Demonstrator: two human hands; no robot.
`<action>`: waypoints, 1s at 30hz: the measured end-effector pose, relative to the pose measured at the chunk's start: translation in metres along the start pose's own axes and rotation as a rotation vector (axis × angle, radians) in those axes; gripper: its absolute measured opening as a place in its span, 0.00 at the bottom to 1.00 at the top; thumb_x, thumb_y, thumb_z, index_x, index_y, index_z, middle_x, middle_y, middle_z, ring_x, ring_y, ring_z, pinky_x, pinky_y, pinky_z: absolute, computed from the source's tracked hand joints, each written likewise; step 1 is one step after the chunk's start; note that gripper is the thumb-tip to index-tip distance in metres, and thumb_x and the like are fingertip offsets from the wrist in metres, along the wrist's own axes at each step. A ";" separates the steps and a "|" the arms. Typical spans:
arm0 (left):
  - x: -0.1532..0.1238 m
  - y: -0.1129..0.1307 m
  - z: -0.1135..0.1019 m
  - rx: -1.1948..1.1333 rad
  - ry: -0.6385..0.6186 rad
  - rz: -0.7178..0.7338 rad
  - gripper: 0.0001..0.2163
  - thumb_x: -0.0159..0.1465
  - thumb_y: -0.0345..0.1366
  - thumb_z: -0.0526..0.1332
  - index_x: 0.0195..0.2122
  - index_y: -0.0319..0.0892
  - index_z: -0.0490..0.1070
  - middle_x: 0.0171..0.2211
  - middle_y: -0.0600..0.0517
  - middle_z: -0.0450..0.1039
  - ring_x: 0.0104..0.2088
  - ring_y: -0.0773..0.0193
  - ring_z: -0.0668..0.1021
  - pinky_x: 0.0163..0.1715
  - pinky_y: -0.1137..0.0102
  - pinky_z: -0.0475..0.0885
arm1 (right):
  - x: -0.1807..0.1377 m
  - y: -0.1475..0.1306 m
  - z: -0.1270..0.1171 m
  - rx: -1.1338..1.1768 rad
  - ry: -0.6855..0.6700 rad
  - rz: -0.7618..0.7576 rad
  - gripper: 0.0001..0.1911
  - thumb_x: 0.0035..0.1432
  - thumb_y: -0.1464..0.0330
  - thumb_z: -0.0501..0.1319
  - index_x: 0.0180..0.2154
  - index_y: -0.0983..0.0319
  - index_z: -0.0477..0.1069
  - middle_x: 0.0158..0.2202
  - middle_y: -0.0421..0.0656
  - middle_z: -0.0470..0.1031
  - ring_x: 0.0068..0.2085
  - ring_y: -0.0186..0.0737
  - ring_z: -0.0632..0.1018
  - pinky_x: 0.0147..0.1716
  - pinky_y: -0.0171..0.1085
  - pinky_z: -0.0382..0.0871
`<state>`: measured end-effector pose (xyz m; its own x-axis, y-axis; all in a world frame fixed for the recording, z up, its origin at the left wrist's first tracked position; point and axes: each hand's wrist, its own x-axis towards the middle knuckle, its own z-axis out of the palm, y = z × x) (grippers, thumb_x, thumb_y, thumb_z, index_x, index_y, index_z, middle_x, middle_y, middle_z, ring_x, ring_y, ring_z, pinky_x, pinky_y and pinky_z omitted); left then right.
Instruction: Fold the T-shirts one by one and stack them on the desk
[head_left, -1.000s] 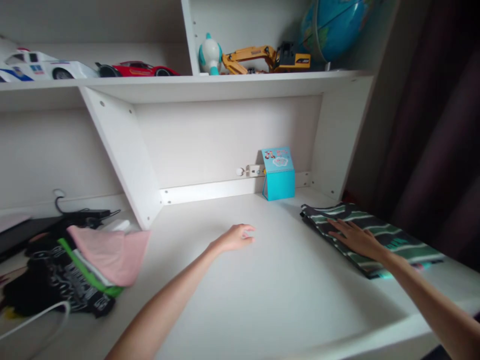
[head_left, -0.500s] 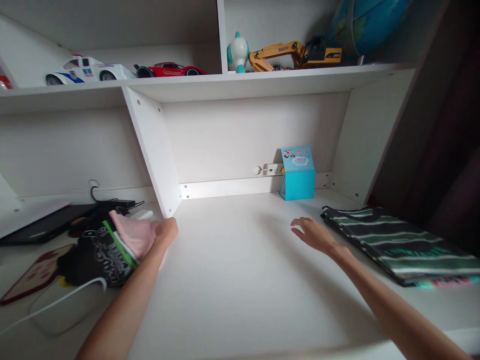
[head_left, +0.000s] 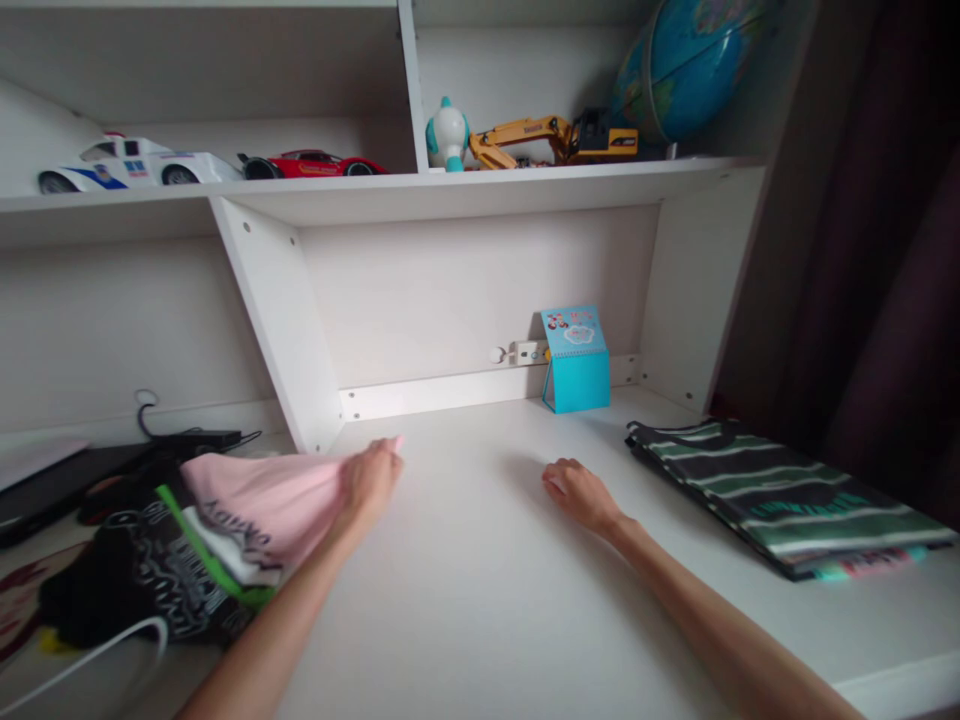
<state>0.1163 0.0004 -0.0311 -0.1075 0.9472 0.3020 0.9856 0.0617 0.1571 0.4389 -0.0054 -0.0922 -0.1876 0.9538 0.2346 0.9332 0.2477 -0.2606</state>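
My left hand is closed on the edge of a pink garment, which is stretched out from the top of a pile of clothes at the left of the white desk. My right hand rests on the desk near the middle with its fingers curled under, holding nothing that I can see. A folded green, black and white striped garment lies flat at the right, apart from both hands.
A small blue card stand stands at the back by a power strip. On the shelf above are toy cars, a yellow toy excavator and a globe. A dark laptop and cables lie at the far left.
My left hand reached left to the clothes pile, gripped the pink garment and pulled it rightward. My right hand left the striped garment and came to rest mid-desk.
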 end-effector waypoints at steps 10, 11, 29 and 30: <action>-0.086 0.093 0.053 -0.547 -0.229 0.751 0.07 0.57 0.24 0.53 0.26 0.43 0.65 0.26 0.54 0.68 0.25 0.67 0.69 0.26 0.74 0.62 | -0.007 0.007 -0.001 0.174 0.031 -0.021 0.09 0.60 0.75 0.55 0.37 0.63 0.74 0.40 0.46 0.77 0.45 0.40 0.75 0.45 0.37 0.66; -0.083 0.089 0.053 -0.572 -0.234 0.743 0.07 0.57 0.24 0.53 0.26 0.43 0.64 0.25 0.54 0.67 0.24 0.68 0.69 0.26 0.74 0.61 | -0.006 0.009 -0.001 0.193 0.040 -0.007 0.08 0.61 0.74 0.56 0.38 0.64 0.73 0.41 0.45 0.76 0.44 0.40 0.75 0.45 0.39 0.67; -0.082 0.084 0.052 -0.655 -0.166 0.645 0.22 0.56 0.29 0.60 0.52 0.45 0.62 0.47 0.46 0.69 0.47 0.56 0.74 0.46 0.66 0.69 | -0.030 -0.043 -0.025 0.713 -0.401 -0.383 0.04 0.53 0.69 0.63 0.28 0.62 0.71 0.28 0.38 0.74 0.31 0.34 0.76 0.31 0.31 0.71; -0.082 0.085 0.050 -0.620 -0.178 0.653 0.17 0.56 0.27 0.58 0.47 0.44 0.66 0.43 0.47 0.71 0.44 0.58 0.75 0.43 0.68 0.69 | -0.029 -0.040 -0.026 0.713 -0.378 -0.370 0.06 0.55 0.67 0.61 0.29 0.62 0.71 0.29 0.39 0.75 0.31 0.35 0.76 0.31 0.32 0.71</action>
<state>0.2156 -0.0561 -0.0894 0.5183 0.7725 0.3668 0.5916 -0.6336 0.4985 0.4149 -0.0475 -0.0643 -0.6456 0.7530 0.1269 0.4037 0.4777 -0.7803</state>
